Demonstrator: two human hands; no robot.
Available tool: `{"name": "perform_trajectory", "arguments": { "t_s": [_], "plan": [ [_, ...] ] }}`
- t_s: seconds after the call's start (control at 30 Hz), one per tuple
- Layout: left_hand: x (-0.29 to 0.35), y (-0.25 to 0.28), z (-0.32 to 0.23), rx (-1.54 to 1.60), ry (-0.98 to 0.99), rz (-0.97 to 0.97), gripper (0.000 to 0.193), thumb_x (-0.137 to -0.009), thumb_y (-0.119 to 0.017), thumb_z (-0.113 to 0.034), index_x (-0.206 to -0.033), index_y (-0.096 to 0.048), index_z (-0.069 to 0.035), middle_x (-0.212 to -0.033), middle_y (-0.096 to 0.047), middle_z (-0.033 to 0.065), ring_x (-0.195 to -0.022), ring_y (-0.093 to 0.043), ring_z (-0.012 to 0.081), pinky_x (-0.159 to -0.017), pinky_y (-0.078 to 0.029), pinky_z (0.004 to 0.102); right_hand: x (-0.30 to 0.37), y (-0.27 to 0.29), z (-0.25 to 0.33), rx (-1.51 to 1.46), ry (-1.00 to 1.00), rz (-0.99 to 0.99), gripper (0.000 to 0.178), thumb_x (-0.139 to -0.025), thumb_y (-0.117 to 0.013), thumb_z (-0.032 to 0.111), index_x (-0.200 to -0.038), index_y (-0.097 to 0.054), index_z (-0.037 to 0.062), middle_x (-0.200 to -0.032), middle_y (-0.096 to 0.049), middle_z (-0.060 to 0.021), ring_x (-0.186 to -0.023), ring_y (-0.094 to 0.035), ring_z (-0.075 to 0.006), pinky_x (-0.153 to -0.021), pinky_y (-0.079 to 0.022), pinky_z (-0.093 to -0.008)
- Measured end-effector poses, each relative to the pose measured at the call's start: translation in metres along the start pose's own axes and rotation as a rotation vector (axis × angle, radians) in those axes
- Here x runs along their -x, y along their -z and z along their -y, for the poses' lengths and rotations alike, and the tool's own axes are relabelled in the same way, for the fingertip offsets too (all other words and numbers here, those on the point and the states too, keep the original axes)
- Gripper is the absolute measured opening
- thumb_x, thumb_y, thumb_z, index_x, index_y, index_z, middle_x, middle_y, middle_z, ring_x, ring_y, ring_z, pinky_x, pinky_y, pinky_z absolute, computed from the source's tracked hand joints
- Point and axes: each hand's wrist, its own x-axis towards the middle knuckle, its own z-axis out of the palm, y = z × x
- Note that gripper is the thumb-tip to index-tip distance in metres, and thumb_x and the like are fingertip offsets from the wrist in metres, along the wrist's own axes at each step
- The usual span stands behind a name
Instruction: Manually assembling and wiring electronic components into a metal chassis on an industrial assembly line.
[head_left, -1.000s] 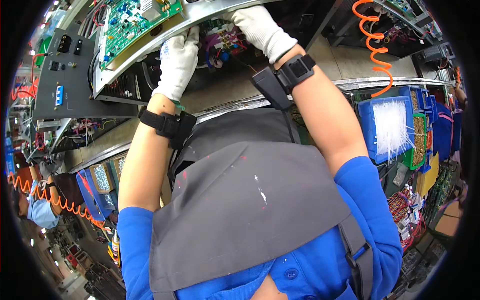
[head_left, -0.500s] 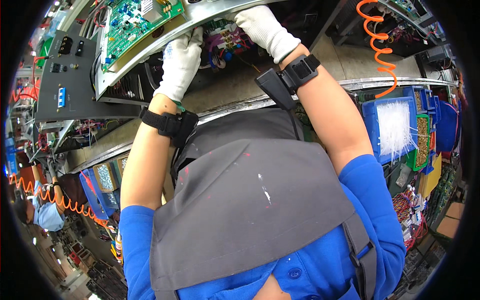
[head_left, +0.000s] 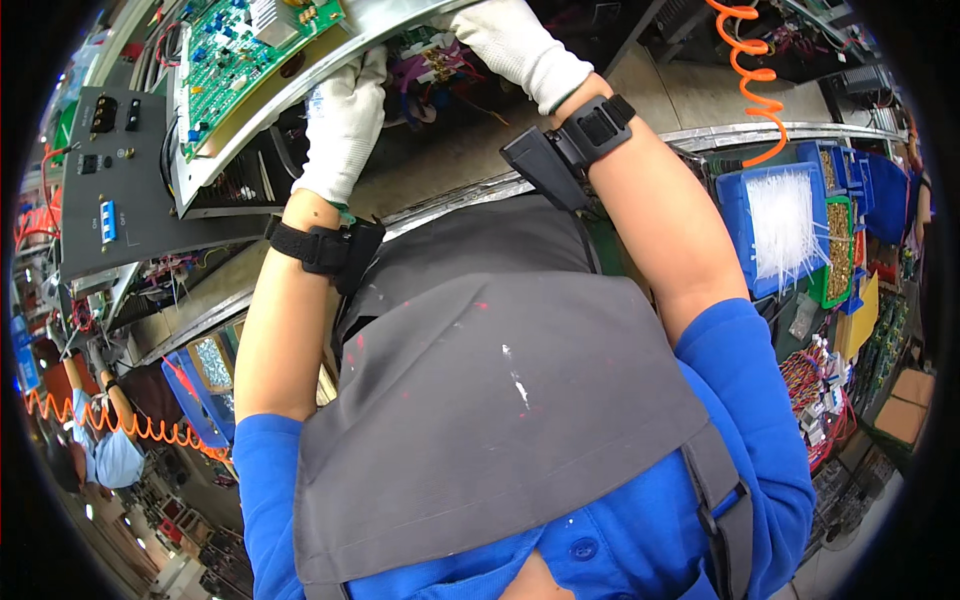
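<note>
A blue bin [head_left: 780, 225] of white ties sits at the right, under an orange curly hose [head_left: 748, 75]. A grey box [head_left: 115, 185] stands at the left. The metal panel [head_left: 300, 85] with a green board [head_left: 235, 55] slants up to the right, at the top. The left hand [head_left: 345, 120] presses its edge, fingers flat. The right hand [head_left: 515, 45] reaches under it; its fingers are hidden, so I cannot tell.

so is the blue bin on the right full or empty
Partly full: the blue bin holds a spread of thin white strands over its floor, with blue rim and wall still showing around them.
</note>
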Motion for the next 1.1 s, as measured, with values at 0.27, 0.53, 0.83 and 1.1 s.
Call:
{"name": "perform_trajectory", "arguments": {
  "t_s": [0.27,0.53,0.83,1.1],
  "plan": [
    [0.002,-0.008,0.001,-0.123,-0.099,-0.056,0.022,-0.095,-0.060,-0.021,-0.108,-0.065,-0.004,-0.087,-0.064,0.0233,-0.080,-0.060,0.0437,-0.071,-0.048,0.0475,-0.029,0.008,0.035,0.346,-0.161,0.344,0.022,-0.088,-0.052,0.022,-0.090,-0.070,0.0088,-0.085,-0.069,-0.0147,-0.077,-0.068,-0.0318,-0.070,-0.054,-0.0419],
    [0.005,0.005,0.006,-0.135,-0.017,0.293,0.018,-0.095,-0.051,-0.012,-0.106,-0.061,-0.002,-0.083,-0.062,0.0214,-0.077,-0.059,0.0410,-0.073,-0.049,0.0462,-0.017,0.032,0.056,0.087,-0.179,0.308,0.023,-0.093,-0.050,0.015,-0.109,-0.064,0.0053,-0.108,-0.066,-0.0150,-0.101,-0.061,-0.0308,-0.090,-0.049,-0.0399],
    [0.038,0.152,-0.030,-0.103,-0.159,0.090,0.023,-0.081,-0.065,-0.008,-0.104,-0.068,-0.008,-0.101,-0.068,0.0138,-0.090,-0.066,0.0310,-0.080,-0.053,0.0407,0.017,0.041,0.023,-0.009,-0.435,0.393,0.035,-0.096,-0.045,0.020,-0.124,-0.056,0.0026,-0.127,-0.057,-0.0196,-0.121,-0.051,-0.0329,-0.106,-0.038,-0.0423],
    [0.045,0.196,0.098,0.255,0.641,-0.188,0.045,-0.094,-0.061,-0.038,-0.121,-0.061,-0.002,-0.098,-0.069,0.0177,-0.091,-0.065,0.0280,-0.082,-0.050,0.0371,0.036,0.040,0.018,0.140,-0.533,0.184,0.026,-0.085,-0.055,0.015,-0.104,-0.061,-0.0015,-0.110,-0.063,-0.0189,-0.104,-0.057,-0.0318,-0.098,-0.044,-0.0398]
  ]
}}
